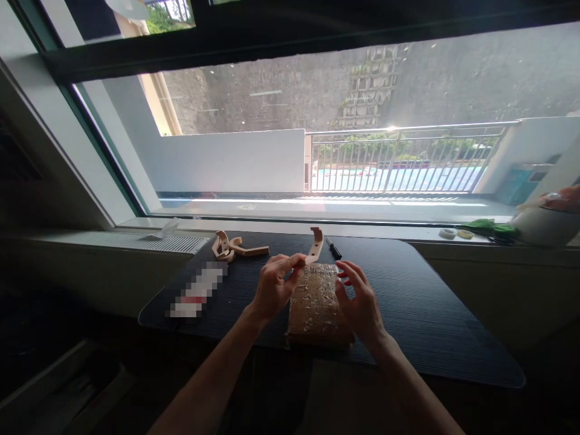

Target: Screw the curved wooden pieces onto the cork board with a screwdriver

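Note:
A curved, light wooden hook-like piece with dark holes (316, 244) is pinched at its lower end in my left hand (277, 281), held above the far edge of a package. The package (317, 305) is a brown block wrapped in bubble wrap, lying on the dark table. My right hand (360, 296) hovers at the package's right side, fingers spread and half curled, with nothing visible in them. Just beyond the right fingertips lies a small dark screwdriver (334, 248). More pale curved wooden pieces (224, 247) lie together at the table's far left.
A pixelated pale patch with a red band (197, 293) covers something on the table's left. Behind the table runs a window sill with tape rolls (447, 233), green leafy stuff (487, 228) and a white pot (548, 220). A vent grille (158, 241) sits at left.

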The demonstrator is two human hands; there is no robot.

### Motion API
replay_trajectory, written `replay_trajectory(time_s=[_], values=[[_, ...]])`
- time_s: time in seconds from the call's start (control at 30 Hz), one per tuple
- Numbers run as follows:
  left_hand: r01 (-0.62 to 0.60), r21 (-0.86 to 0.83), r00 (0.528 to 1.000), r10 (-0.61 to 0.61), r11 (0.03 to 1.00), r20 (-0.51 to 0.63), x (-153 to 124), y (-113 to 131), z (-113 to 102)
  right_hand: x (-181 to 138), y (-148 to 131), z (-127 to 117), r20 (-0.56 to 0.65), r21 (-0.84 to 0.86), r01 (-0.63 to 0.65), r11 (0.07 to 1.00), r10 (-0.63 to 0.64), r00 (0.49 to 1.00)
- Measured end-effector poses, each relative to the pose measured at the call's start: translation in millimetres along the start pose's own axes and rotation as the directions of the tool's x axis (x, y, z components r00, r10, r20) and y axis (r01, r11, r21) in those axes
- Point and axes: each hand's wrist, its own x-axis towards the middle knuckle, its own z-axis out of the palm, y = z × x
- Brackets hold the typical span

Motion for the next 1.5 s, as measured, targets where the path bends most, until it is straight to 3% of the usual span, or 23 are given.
replay_trajectory(time_s=[0.13,0.2,0.3,0.37,0.43,0.57,0.7,0.83,0.97,1.13,1.3,1.5], values=[[-0.088,0.043,0.993,0.084,0.995,0.086,27,12,2,36,-14,12,0.191,0.015,0.093,0.996,-0.094,0.977],[-0.102,-0.004,0.987,0.102,0.995,0.126,40,13,3,53,-11,18,0.179,0.034,0.071,0.997,-0.076,0.981],[0.003,-0.157,0.988,0.022,0.988,0.155,52,0,4,69,3,15,0.138,0.061,-0.058,0.996,0.05,0.989],[0.155,-0.225,0.986,-0.136,0.962,0.098,51,-20,5,73,14,5,0.081,0.18,-0.203,0.962,0.192,0.978],[0.304,-0.246,0.952,-0.299,0.92,0.059,39,-43,8,72,24,-8,0.086,0.349,-0.334,0.875,0.325,0.942],[0.56,-0.244,0.826,-0.508,0.792,0.244,2,-70,18,56,34,-27,0.144,0.486,-0.47,0.737,0.463,0.874],[0.577,-0.091,0.766,-0.499,0.812,0.405,-13,-61,24,38,44,-32,0.153,0.525,-0.53,0.666,0.539,0.828],[0.551,0.065,0.719,-0.512,0.832,0.47,-16,-42,28,26,56,-41,0.079,0.553,-0.548,0.628,0.615,0.784],[0.512,0.087,0.757,-0.497,0.854,0.423,-29,-28,33,21,65,-59,0.031,0.574,-0.564,0.594,0.673,0.739],[0.553,0.026,0.775,-0.525,0.833,0.351,-32,-25,38,18,67,-66,0.087,0.611,-0.584,0.535,0.688,0.721],[0.59,-0.113,0.803,-0.567,0.799,0.184,-13,-21,47,16,60,-58,0.197,0.582,-0.604,0.544,0.626,0.755],[0.536,-0.27,0.843,-0.49,0.8,0.22,5,2,60,28,41,-49,0.332,0.557,-0.588,0.587,0.491,0.805]])
